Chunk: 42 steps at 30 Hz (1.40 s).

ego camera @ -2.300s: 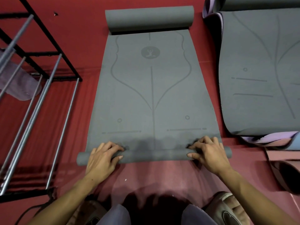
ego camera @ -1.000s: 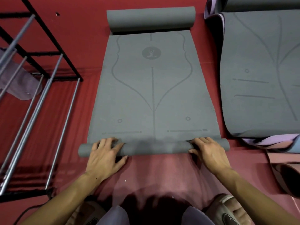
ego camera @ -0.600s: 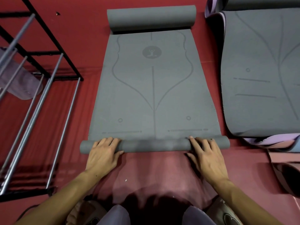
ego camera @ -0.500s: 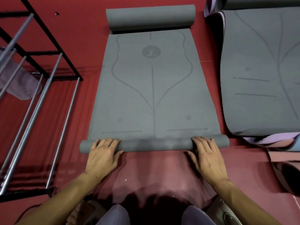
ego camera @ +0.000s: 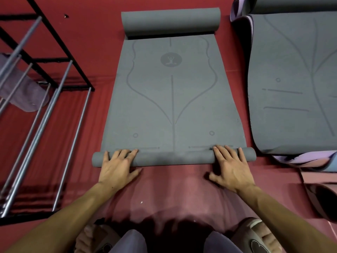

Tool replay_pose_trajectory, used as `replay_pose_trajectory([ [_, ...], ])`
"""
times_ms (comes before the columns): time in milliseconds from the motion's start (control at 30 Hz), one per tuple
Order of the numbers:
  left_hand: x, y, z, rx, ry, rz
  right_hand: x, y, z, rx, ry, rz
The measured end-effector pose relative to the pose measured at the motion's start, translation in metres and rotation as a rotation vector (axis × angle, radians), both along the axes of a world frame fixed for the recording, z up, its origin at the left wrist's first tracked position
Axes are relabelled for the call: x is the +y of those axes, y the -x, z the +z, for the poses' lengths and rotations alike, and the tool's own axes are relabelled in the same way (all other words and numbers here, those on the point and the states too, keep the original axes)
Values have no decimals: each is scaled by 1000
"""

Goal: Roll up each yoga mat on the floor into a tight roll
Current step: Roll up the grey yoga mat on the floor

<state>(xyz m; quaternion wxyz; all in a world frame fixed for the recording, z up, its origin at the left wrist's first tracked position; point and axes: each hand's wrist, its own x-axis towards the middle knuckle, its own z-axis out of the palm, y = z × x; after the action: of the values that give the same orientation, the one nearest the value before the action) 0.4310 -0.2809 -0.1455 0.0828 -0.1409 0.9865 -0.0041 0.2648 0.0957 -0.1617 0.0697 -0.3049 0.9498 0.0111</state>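
Observation:
A grey yoga mat (ego camera: 173,99) with line markings lies flat on the red floor in front of me. Its near end is wound into a thin roll (ego camera: 171,158), and its far end curls into a thicker roll (ego camera: 170,21). My left hand (ego camera: 117,168) presses on the left part of the near roll with straight fingers over the top. My right hand (ego camera: 230,166) presses on the right part the same way, thumb spread on the floor.
A second grey mat (ego camera: 295,84) lies unrolled at the right on lilac and pink mats (ego camera: 310,158). A black metal rack (ego camera: 45,99) with steel rods stands at the left, a lilac rolled mat (ego camera: 23,94) under it. My knees are at the bottom edge.
The near roll has moved away from me and grown slightly thicker. Both hands went forward with it, and their fingers straightened out over its top.

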Motion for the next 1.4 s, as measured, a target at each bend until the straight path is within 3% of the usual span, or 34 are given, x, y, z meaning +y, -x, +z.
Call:
replay_pose_trajectory([
  [233, -20, 9, -9, 30, 41, -94, 2, 25, -4, 109, 29, 65],
  [500, -26, 2, 10, -36, -55, -141, 12, 28, 12, -44, 147, 16],
  [667, -27, -20, 20, -147, -109, -194, 30, 11, 20, -131, 38, 71],
  [867, -29, -36, 9, -250, -262, -68, 30, -1, 26, -240, -48, 93],
  [1000, -26, -31, 4, -252, -228, -9, 25, 5, 27, -197, -45, 53],
  [1200, -25, -27, 3, -41, -298, 72, 21, 11, 30, -272, 16, 1],
  [1400, -14, -29, -1, 131, -165, -47, 20, 11, 25, -200, 22, -3],
])
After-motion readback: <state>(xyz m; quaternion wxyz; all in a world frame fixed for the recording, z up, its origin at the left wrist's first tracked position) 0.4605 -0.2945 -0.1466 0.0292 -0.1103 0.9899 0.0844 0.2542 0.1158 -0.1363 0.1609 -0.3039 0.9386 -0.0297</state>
